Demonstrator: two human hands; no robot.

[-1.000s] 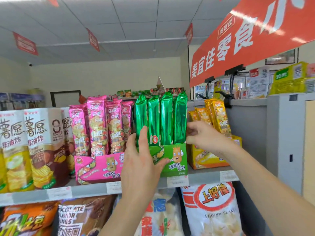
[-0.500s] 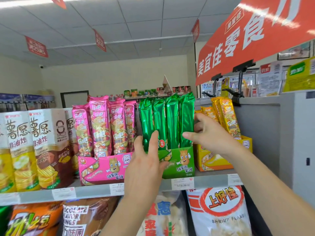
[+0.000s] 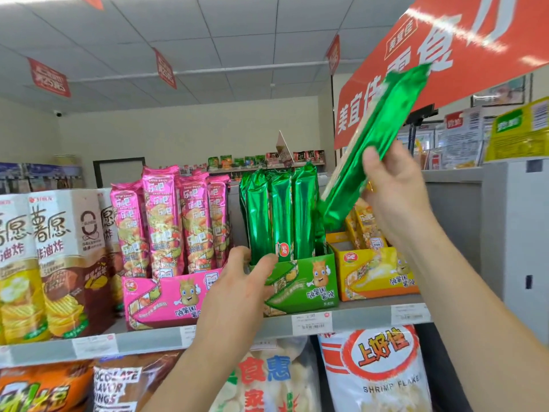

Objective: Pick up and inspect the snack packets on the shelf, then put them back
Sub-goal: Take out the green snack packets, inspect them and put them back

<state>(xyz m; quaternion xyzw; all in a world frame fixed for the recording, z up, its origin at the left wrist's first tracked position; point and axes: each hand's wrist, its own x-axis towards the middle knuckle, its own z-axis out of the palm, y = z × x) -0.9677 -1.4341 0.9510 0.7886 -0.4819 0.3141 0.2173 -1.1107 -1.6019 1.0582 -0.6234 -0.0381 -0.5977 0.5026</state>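
A long green foil snack packet [image 3: 377,135] is lifted out and tilted up to the right, and my right hand [image 3: 392,191] grips its middle. Three more green packets [image 3: 279,212] stand upright in the green display box [image 3: 309,283] on the shelf. My left hand [image 3: 237,289] rests against the front left corner of that green box, fingers bent over its rim. Pink packets [image 3: 166,221] stand in a pink box [image 3: 160,298] to the left. Yellow packets [image 3: 365,224] stand in a yellow box [image 3: 377,275] to the right, partly hidden by my right hand.
Tall white and brown crisp cartons [image 3: 59,257] stand at the shelf's left. The grey shelf edge [image 3: 148,340] carries price labels. Large snack bags [image 3: 374,370] fill the shelf below. A red hanging sign [image 3: 475,40] is right above the lifted packet. A grey cabinet [image 3: 514,233] stands at right.
My right hand has pulled the rightmost green packet up out of the box and tilted it to the right. My left hand has stayed at the green box's front.
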